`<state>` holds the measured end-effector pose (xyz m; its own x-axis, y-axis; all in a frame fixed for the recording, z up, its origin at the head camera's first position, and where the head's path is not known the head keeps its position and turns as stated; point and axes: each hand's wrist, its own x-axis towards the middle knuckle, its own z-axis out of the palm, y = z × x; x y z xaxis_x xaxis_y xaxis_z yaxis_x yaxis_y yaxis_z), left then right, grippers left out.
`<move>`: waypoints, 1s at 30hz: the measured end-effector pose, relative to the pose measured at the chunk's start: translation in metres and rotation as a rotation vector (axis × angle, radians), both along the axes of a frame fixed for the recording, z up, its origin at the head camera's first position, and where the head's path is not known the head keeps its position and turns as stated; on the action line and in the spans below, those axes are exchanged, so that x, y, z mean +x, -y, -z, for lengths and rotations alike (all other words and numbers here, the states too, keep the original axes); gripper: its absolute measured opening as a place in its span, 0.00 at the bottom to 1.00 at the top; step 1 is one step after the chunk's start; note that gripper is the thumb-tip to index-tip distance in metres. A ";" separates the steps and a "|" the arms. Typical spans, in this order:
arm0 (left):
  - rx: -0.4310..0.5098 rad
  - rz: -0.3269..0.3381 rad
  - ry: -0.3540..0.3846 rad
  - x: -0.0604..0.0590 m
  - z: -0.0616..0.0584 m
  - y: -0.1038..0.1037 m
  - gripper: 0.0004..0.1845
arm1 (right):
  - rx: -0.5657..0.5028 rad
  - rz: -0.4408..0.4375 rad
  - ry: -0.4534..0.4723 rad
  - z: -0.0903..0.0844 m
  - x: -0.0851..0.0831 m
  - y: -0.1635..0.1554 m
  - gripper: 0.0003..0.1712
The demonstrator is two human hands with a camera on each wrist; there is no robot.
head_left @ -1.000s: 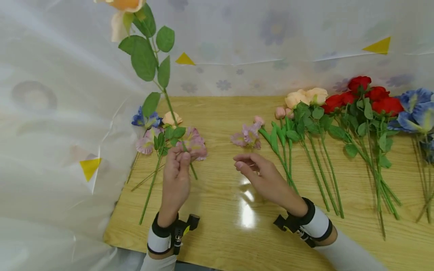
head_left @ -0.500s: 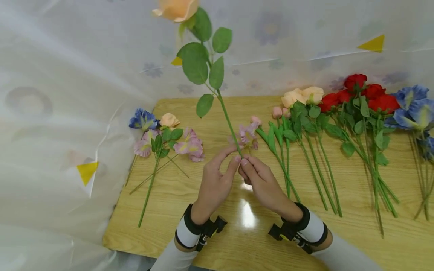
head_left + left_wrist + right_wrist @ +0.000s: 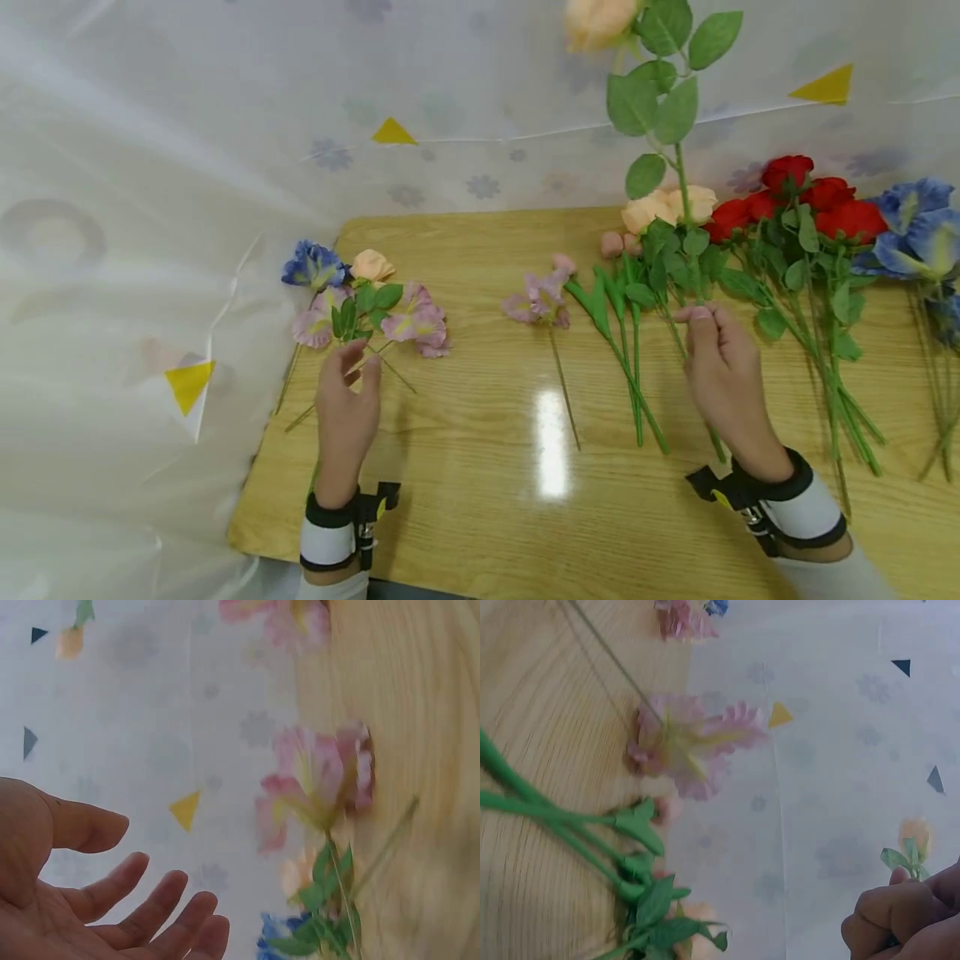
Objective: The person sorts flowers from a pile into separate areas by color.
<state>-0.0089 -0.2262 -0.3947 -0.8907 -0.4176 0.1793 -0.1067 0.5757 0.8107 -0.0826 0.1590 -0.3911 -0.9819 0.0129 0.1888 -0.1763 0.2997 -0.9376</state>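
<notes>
Hovering over the glossy wood-grain table [image 3: 465, 500] near its left edge, the left hand [image 3: 347, 412] hangs with fingers relaxed and holds nothing, just short of a loose bunch of pink, blue and peach fabric flowers [image 3: 360, 304]. A bare stretch of table lies mid-way, crossed only by one thin-stemmed pink bloom [image 3: 540, 302]. Toward the right, the right hand [image 3: 723, 375] pinches the slim green stem of a peach rose [image 3: 600, 21], held upright above rows of red roses [image 3: 813, 200].
</notes>
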 end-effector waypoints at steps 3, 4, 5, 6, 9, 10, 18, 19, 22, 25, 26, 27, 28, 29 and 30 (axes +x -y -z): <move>-0.056 -0.089 0.117 0.005 0.004 0.026 0.21 | 0.073 0.069 0.041 0.005 -0.002 -0.023 0.20; -0.072 -0.104 0.164 0.007 0.005 0.034 0.22 | 0.092 0.091 0.051 0.006 -0.003 -0.029 0.19; -0.087 -0.113 0.212 0.008 0.006 0.041 0.23 | 0.110 0.107 0.059 0.008 -0.003 -0.034 0.19; -0.099 -0.120 0.257 0.009 0.008 0.048 0.24 | 0.127 0.122 0.070 0.010 -0.003 -0.040 0.18; -0.135 -0.115 0.356 0.009 0.018 0.067 0.24 | 0.186 0.174 0.081 0.015 0.000 -0.052 0.18; -0.145 -0.114 0.382 0.008 0.021 0.073 0.24 | 0.214 0.190 0.073 0.017 0.001 -0.055 0.19; -0.265 -0.078 0.505 0.002 0.041 0.093 0.23 | 0.405 0.202 0.076 0.029 0.012 -0.071 0.28; -0.282 -0.070 0.510 0.002 0.043 0.094 0.22 | 0.420 0.195 0.079 0.031 0.013 -0.073 0.29; -0.334 -0.078 0.501 0.004 0.047 0.094 0.17 | 0.481 0.177 0.066 0.035 0.014 -0.077 0.29; -0.373 -0.103 0.468 0.006 0.051 0.094 0.11 | 0.543 0.166 0.054 0.037 0.013 -0.078 0.29; -0.385 -0.109 0.454 0.007 0.052 0.094 0.10 | 0.565 0.165 0.050 0.038 0.013 -0.078 0.29; -0.394 -0.114 0.438 0.007 0.052 0.094 0.09 | 0.580 0.164 0.054 0.038 0.012 -0.077 0.29; -0.403 -0.116 0.424 0.008 0.053 0.094 0.08 | 0.596 0.161 0.057 0.039 0.012 -0.077 0.28; -0.410 -0.117 0.406 0.008 0.054 0.094 0.08 | 0.610 0.157 0.065 0.039 0.011 -0.077 0.28; -0.416 -0.117 0.386 0.009 0.054 0.093 0.07 | 0.623 0.151 0.074 0.040 0.011 -0.077 0.28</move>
<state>0.0004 -0.3193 -0.4482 -0.8765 -0.4810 0.0211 -0.4316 0.8044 0.4083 -0.0719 0.2358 -0.4306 -0.9886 0.0618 0.1373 -0.0311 0.8086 -0.5875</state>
